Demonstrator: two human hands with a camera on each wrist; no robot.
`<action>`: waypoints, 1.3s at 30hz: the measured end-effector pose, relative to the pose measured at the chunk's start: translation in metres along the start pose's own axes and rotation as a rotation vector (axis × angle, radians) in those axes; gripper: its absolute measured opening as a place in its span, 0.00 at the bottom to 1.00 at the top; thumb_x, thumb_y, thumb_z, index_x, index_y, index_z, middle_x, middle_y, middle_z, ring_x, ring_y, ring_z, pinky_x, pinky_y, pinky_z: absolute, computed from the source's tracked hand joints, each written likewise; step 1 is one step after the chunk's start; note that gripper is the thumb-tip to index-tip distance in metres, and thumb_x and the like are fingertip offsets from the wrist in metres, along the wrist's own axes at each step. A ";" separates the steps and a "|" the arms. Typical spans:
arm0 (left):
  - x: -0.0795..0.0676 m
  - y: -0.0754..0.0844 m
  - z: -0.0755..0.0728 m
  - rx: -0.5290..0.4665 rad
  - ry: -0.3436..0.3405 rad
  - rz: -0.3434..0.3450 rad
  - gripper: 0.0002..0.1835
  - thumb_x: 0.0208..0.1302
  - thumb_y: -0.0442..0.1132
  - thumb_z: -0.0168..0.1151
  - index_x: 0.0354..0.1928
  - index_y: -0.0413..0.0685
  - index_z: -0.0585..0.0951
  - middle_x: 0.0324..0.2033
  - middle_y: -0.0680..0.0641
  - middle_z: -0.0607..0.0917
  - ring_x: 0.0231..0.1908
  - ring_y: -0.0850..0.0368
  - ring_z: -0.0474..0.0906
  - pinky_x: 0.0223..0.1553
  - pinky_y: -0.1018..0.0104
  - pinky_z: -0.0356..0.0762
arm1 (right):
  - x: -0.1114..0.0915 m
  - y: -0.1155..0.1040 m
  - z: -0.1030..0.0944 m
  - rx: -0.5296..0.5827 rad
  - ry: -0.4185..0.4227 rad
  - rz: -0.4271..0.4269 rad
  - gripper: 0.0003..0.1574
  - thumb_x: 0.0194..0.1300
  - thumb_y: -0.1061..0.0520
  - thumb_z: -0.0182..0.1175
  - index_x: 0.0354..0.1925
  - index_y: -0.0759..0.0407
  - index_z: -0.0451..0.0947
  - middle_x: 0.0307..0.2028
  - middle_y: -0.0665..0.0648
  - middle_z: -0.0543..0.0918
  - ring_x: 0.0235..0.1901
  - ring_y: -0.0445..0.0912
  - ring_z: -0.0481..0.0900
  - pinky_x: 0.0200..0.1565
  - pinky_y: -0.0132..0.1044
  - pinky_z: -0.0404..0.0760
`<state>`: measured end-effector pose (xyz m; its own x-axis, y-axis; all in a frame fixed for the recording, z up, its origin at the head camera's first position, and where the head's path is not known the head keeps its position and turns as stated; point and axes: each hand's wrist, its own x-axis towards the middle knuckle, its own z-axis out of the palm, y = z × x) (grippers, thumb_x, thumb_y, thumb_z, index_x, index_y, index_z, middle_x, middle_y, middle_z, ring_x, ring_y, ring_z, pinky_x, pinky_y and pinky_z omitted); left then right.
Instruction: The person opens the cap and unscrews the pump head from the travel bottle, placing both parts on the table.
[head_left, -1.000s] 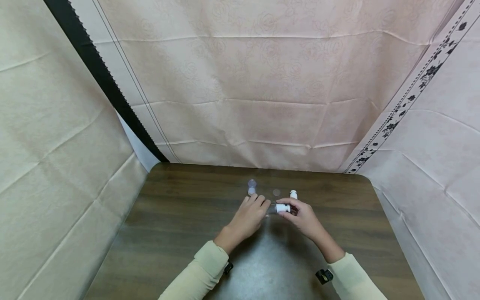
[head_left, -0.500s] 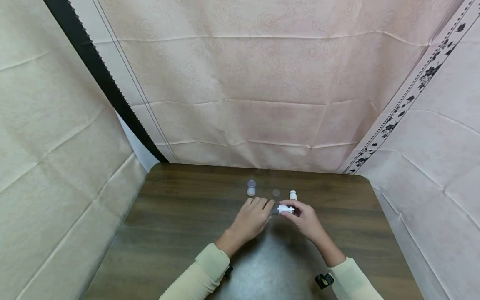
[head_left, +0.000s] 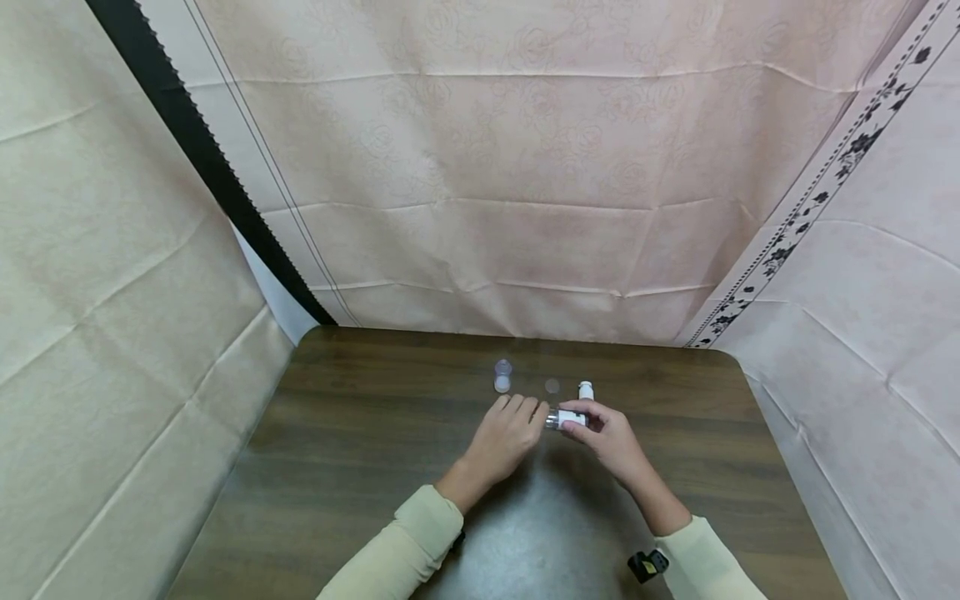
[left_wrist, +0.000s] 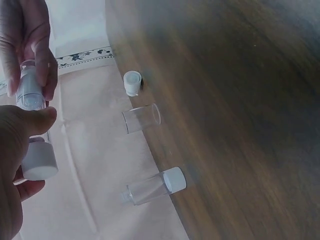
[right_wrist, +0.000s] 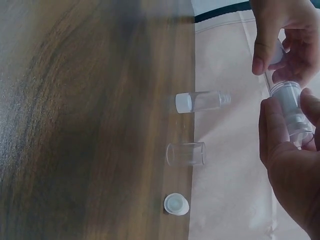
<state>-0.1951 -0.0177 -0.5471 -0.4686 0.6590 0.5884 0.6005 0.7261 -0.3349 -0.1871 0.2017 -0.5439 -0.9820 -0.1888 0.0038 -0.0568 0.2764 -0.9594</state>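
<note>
left hand [head_left: 504, 433] farther right, palm down

In the head view, the left hand [head_left: 504, 440] covered one end of the bottle [head_left: 572, 418]. The dark marks on the bottle were too small to read. The right hand [head_left: 603, 433] hid the bottom of the little white cap [head_left: 586, 389]. The clear tube [head_left: 552, 386] looked too faint there to show its shape. Both sleeves [head_left: 397, 546] ran off the bottom edge, and so did the bench [head_left: 337, 467]. In the left wrist view, the left thumb covered the bottle's middle, so you couldn't tell if it was one piece or two. Each wrist view cut off part of both hands.
</note>
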 end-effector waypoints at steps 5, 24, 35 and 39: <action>0.000 -0.001 0.000 -0.029 0.039 -0.002 0.14 0.77 0.33 0.49 0.48 0.46 0.86 0.39 0.50 0.88 0.35 0.57 0.81 0.31 0.67 0.72 | 0.000 0.001 0.001 0.010 0.003 -0.001 0.19 0.67 0.56 0.70 0.55 0.61 0.84 0.50 0.65 0.86 0.42 0.49 0.82 0.42 0.31 0.84; -0.004 0.000 0.002 -0.106 0.080 -0.050 0.10 0.67 0.37 0.69 0.48 0.46 0.88 0.40 0.50 0.89 0.38 0.59 0.85 0.36 0.67 0.79 | -0.005 -0.005 0.006 -0.020 0.021 -0.018 0.20 0.66 0.55 0.72 0.54 0.59 0.85 0.50 0.63 0.87 0.42 0.44 0.83 0.42 0.31 0.84; -0.009 -0.002 0.005 -0.137 0.065 -0.036 0.10 0.70 0.36 0.64 0.49 0.45 0.88 0.40 0.50 0.89 0.37 0.59 0.85 0.35 0.67 0.79 | -0.003 0.001 0.005 -0.055 0.003 0.007 0.20 0.67 0.60 0.70 0.55 0.64 0.84 0.50 0.66 0.86 0.41 0.43 0.81 0.41 0.30 0.83; -0.011 -0.002 0.005 -0.164 0.059 -0.039 0.11 0.68 0.38 0.67 0.50 0.45 0.87 0.40 0.50 0.89 0.37 0.59 0.84 0.35 0.68 0.79 | -0.004 0.003 0.006 -0.029 -0.004 0.001 0.20 0.66 0.57 0.71 0.55 0.61 0.85 0.50 0.64 0.87 0.41 0.43 0.82 0.42 0.31 0.84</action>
<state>-0.1944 -0.0257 -0.5565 -0.4580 0.6146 0.6423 0.6822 0.7062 -0.1894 -0.1825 0.1980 -0.5482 -0.9813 -0.1923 0.0018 -0.0613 0.3038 -0.9508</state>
